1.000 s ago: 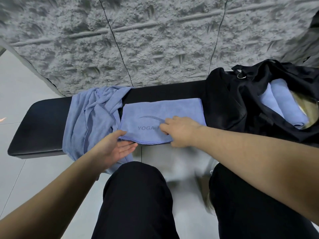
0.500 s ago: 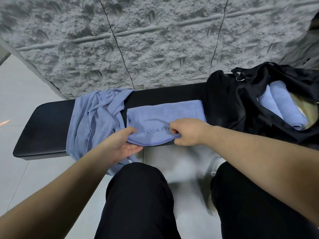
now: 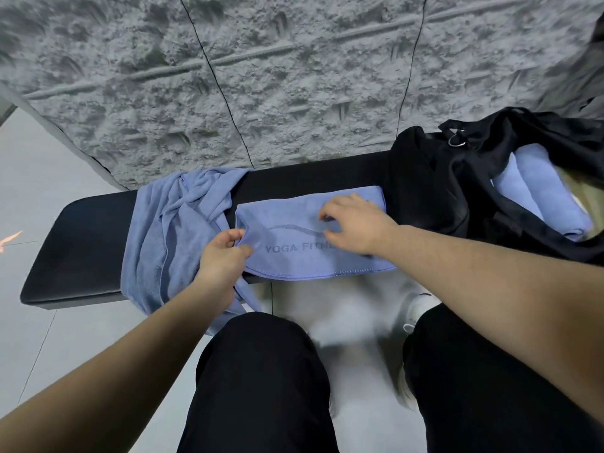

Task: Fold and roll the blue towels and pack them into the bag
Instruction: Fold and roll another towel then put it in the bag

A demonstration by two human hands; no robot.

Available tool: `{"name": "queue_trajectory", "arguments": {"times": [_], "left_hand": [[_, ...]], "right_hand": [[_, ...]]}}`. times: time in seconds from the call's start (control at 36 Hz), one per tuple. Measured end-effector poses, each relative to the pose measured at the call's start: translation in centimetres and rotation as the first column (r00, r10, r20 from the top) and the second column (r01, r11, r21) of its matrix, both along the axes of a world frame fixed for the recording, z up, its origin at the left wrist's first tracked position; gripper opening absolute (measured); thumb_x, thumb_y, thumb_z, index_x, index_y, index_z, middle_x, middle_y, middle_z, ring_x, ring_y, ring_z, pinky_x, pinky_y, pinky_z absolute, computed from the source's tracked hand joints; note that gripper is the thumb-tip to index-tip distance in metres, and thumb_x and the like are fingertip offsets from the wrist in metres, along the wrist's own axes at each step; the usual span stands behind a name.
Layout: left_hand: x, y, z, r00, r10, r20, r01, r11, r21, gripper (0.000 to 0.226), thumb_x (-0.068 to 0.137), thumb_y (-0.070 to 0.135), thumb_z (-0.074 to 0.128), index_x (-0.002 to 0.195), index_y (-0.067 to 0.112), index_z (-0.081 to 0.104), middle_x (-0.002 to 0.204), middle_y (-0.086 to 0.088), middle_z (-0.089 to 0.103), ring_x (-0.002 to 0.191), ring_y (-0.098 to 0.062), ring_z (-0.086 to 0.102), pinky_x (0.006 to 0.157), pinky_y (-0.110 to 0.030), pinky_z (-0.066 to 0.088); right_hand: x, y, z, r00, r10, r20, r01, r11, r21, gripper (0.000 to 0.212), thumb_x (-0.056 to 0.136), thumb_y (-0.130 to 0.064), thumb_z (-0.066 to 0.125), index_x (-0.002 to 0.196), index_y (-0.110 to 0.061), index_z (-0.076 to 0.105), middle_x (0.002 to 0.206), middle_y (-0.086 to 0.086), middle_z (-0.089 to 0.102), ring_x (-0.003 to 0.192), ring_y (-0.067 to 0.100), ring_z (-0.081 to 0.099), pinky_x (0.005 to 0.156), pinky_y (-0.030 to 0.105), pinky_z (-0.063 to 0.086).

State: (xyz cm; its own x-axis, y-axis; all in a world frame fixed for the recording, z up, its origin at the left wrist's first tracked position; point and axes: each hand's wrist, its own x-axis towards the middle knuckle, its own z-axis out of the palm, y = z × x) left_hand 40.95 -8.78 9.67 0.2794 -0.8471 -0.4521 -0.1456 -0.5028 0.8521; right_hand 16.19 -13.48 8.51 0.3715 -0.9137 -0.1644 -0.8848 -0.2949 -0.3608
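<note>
Left hand (image 3: 222,256) on folded towel (image 3: 294,256), long axis left-right.

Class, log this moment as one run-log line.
left hand pinches folded towel | right hand over it | bag holds rolled towels

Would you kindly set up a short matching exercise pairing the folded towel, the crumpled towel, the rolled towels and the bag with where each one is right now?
Things:
1. folded towel
2. crumpled towel
3. rolled towels
4. bag

Places:
A. inside the open bag
B. right end of the bench
C. left part of the bench, draping over its front edge
D. bench middle, under both hands

Pairs: 1-D, 2-C, 3-A, 4-B
</note>
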Motion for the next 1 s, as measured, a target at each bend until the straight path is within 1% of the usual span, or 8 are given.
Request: {"name": "queue_trajectory", "arguments": {"times": [0.14,0.19,0.28,0.44,0.56,0.67,0.83,1.0], "left_hand": [[0.4,-1.0,0.3,0.997,0.043,0.057,-0.037,0.994,-0.103,0.022,0.089,0.005,0.057,0.092,0.026,0.064,0.088,-0.001,0.06,0.071,-0.017,0.051,0.064,-0.03,0.039],[1.0,-1.6,0.7,0.997,0.048,0.059,-0.041,0.993,-0.112,0.024,0.089,0.003,0.056,0.092,0.025,0.064,0.084,0.0,0.061,0.066,-0.016,0.05,0.06,-0.028,0.039],[1.8,-2.6,1.2,0.992,0.018,0.127,0.001,0.99,-0.144,0.023,0.09,0.004,0.058,0.096,0.026,0.064,0.088,0.0,0.063,0.077,-0.022,0.059,0.071,-0.037,0.049],[2.3,-5.7,1.8,0.979,-0.047,0.199,0.084,0.979,-0.183,0.021,0.09,0.004,0.062,0.095,0.025,0.063,0.102,-0.013,0.065,0.087,-0.03,0.062,0.087,-0.05,0.054],[0.7,-8.2,1.8,0.973,-0.062,0.223,0.114,0.966,-0.231,0.029,0.092,-0.002,0.058,0.083,0.026,0.058,0.081,0.001,0.058,0.072,-0.014,0.053,0.066,-0.027,0.046],[-1.0,-10.8,1.3,0.949,-0.134,0.287,0.203,0.952,-0.227,0.026,0.091,-0.005,0.049,0.093,0.019,0.059,0.072,0.002,0.046,0.062,-0.013,0.039,0.056,-0.025,0.034],[-2.7,-13.6,1.1,0.928,-0.205,0.31,0.277,0.938,-0.207,0.025,0.093,-0.005,0.048,0.098,0.018,0.058,0.071,0.001,0.043,0.055,-0.014,0.034,0.049,-0.024,0.031],[-2.6,-16.5,0.8,0.961,-0.118,0.249,0.177,0.957,-0.231,0.031,0.089,-0.006,0.054,0.088,0.024,0.059,0.069,0.0,0.043,0.053,-0.015,0.033,0.048,-0.027,0.03]], "right_hand": [[0.2,-1.4,-0.3,0.998,-0.063,-0.03,0.064,0.998,0.008,0.064,0.086,-0.044,0.061,0.145,-0.035,0.037,0.154,-0.003,0.032,0.143,0.022,0.022,0.116,0.042,0.02],[0.2,-1.9,0.0,0.992,-0.116,-0.048,0.117,0.993,0.018,0.073,0.083,-0.053,0.063,0.147,-0.036,0.032,0.149,-0.002,0.038,0.139,0.024,0.028,0.113,0.045,0.022],[0.0,-2.4,0.8,0.968,-0.226,-0.112,0.232,0.972,0.04,0.084,0.075,-0.065,0.067,0.145,-0.036,0.031,0.129,-0.001,0.055,0.125,0.026,0.042,0.101,0.048,0.028],[-0.3,-1.9,2.4,0.931,-0.279,-0.234,0.328,0.921,0.208,0.031,0.075,-0.054,0.065,0.089,-0.028,0.057,0.088,-0.006,0.063,0.085,0.02,0.06,0.08,0.037,0.037],[-0.4,-1.1,2.9,0.934,-0.252,-0.253,0.324,0.897,0.301,0.033,0.069,-0.049,0.07,0.086,-0.023,0.06,0.08,-0.004,0.066,0.074,0.018,0.063,0.063,0.03,0.046],[-0.5,-0.8,2.4,0.938,-0.348,-0.015,0.316,0.831,0.457,0.045,0.07,-0.056,0.074,0.096,-0.025,0.054,0.092,-0.007,0.064,0.084,0.015,0.063,0.073,0.033,0.05],[0.0,-2.8,1.5,0.709,-0.635,0.307,0.382,0.712,0.589,0.074,0.077,-0.063,0.069,0.136,-0.025,0.046,0.122,-0.006,0.059,0.107,0.016,0.059,0.093,0.035,0.05],[0.4,-5.2,-0.1,0.548,-0.676,0.493,0.325,0.715,0.619,0.064,0.085,-0.015,0.072,0.14,-0.03,0.043,0.114,0.002,0.06,0.089,0.015,0.062,0.067,0.027,0.05]]}}
